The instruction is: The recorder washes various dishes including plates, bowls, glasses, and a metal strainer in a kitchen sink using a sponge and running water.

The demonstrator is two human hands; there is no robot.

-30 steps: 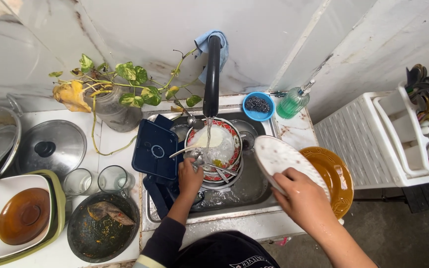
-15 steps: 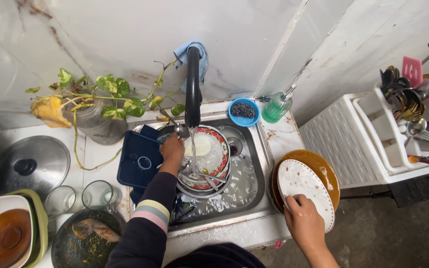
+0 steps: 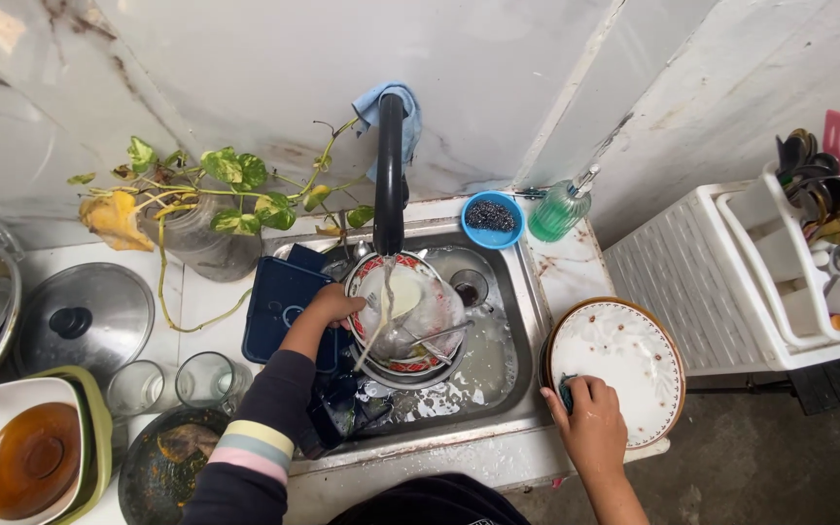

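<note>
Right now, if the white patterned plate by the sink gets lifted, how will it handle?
The white plate looks rigid and glazed, probably breakable. It seems wet from washing, so likely slippery where the right hand grips its near rim. It rests on a brown plate by the counter edge, so a push might slide it off.

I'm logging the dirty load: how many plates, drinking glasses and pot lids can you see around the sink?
Plates: 3 — white patterned plate under the right hand, brown plate beneath it, red-rimmed plate at the left hand.
Drinking glasses: 2 —.
Pot lids: 1 —.
Total: 6.
</note>
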